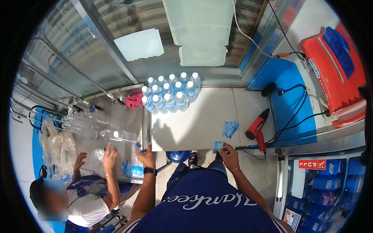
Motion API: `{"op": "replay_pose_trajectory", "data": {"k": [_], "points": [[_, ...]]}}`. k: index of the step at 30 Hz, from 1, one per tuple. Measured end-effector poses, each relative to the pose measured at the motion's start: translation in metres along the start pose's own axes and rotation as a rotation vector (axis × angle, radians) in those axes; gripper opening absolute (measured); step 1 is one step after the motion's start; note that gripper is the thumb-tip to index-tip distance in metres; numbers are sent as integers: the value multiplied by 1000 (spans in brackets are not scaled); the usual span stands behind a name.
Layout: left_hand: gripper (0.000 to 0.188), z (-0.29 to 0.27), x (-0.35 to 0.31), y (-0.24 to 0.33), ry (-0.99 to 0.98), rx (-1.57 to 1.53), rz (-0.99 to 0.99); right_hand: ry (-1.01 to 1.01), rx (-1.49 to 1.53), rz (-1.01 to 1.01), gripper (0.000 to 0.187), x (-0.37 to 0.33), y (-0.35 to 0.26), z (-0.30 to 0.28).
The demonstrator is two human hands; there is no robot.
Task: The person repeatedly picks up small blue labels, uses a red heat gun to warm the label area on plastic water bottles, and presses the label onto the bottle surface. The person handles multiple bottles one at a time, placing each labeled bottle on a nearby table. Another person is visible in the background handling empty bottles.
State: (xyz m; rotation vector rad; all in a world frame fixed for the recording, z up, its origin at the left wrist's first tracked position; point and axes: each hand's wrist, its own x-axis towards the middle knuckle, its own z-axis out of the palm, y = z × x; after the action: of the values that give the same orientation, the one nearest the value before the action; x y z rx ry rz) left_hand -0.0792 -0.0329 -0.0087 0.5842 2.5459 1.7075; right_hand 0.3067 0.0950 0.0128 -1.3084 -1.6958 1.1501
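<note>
A small blue label lies at the near edge of the grey worktop, pinched under the fingers of the right hand; it is too small to tell which way its long side runs. Just beyond it, further onto the worktop, a loose bunch of the same blue labels lies tilted. The left hand, with a black watch on the wrist, rests at the worktop's left near corner, fingers curled around another blue bit; what exactly it grips is unclear.

At the far edge of the worktop stands a cluster of small capped water bottles, upright, white caps up, touching one another. A red drill lies near the right edge, its cord trailing off.

To the left, another person sits at a lower table, hands raised near empty clear bottles lying on their sides.
</note>
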Motion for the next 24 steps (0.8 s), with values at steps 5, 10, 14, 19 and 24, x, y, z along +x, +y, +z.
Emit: {"op": "replay_pose_trajectory", "data": {"k": [5,10,14,19,24], "points": [[88,-7,80,-47,373,326,37,-18,3,64,24,-5,-5,1],[68,-4,108,-33,224,191,1,22,18,19,23,1,-12,3],[54,33,63,1,-46,-22,154,57,22,-40,20,16,-37,6],[55,112,-31,50,-513,-155,220,41,-120,-343,18,40,-91,20],[66,154,-94,78,-717,-193,154,-24,-370,-499,19,62,-110,31]]}}
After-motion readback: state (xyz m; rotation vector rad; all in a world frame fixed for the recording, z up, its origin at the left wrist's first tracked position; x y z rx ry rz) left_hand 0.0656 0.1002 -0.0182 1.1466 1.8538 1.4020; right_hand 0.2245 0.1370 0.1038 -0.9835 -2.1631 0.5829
